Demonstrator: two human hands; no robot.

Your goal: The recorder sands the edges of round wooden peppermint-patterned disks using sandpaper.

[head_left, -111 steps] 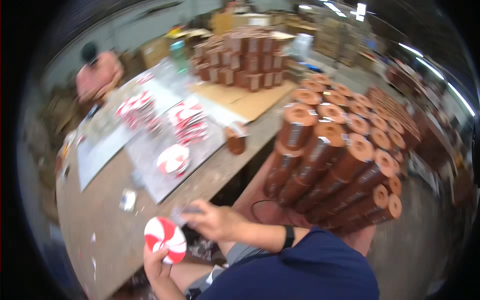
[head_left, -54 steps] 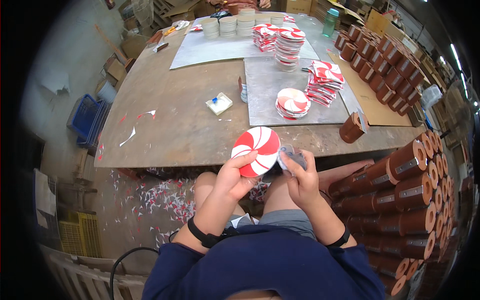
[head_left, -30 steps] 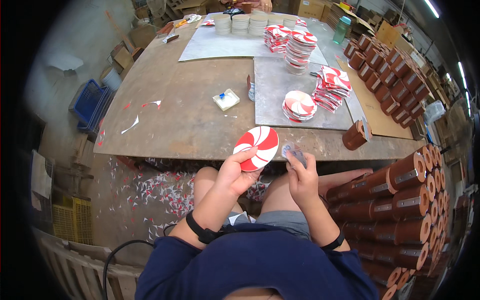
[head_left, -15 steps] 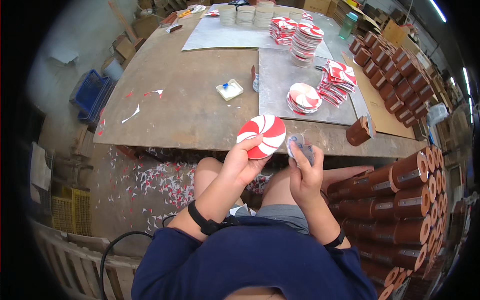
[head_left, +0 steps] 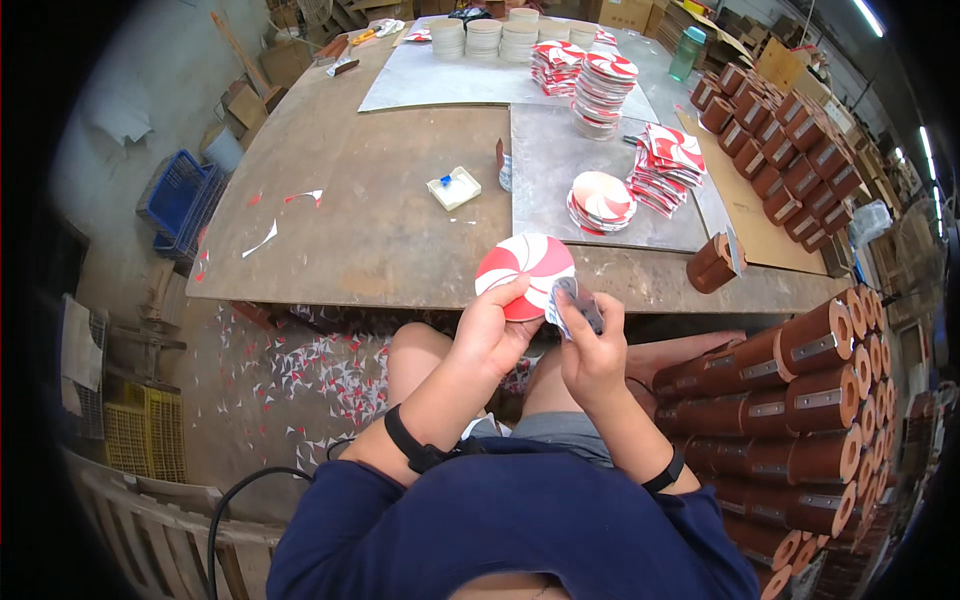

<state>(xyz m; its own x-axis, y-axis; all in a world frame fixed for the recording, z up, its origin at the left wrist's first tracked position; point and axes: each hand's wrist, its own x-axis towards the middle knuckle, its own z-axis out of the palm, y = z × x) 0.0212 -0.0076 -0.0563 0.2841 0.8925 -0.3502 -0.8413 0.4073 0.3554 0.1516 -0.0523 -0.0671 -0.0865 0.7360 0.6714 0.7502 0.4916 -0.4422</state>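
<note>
A round disc with a red and white swirl (head_left: 527, 262) is in my left hand (head_left: 490, 332), thumb on its face and the other fingers beneath. My right hand (head_left: 598, 352) pinches a folded piece of sandpaper (head_left: 585, 308), dark grey with a pale, blue-printed back. The sandpaper is at the disc's right edge and seems to touch it. Beyond my hands, a low stack of swirl discs (head_left: 602, 197) lies on a grey board (head_left: 560, 215). Just right of it leans a pile of square-cornered swirl sheets (head_left: 668, 165). A taller disc stack (head_left: 604, 95) stands farther back.
A small white tray (head_left: 454, 189) with something blue sits left of the board. Plain round blanks (head_left: 483, 40) stand in stacks at the back. Brown cylinders (head_left: 780, 375) are piled beside me at right, and another brown piece (head_left: 713, 264) stands near the table edge. Paper scraps (head_left: 320, 385) litter the floor.
My right hand has moved left, bringing the sandpaper from apart to the disc's right edge. My left hand still holds the disc, which has shifted only slightly.
</note>
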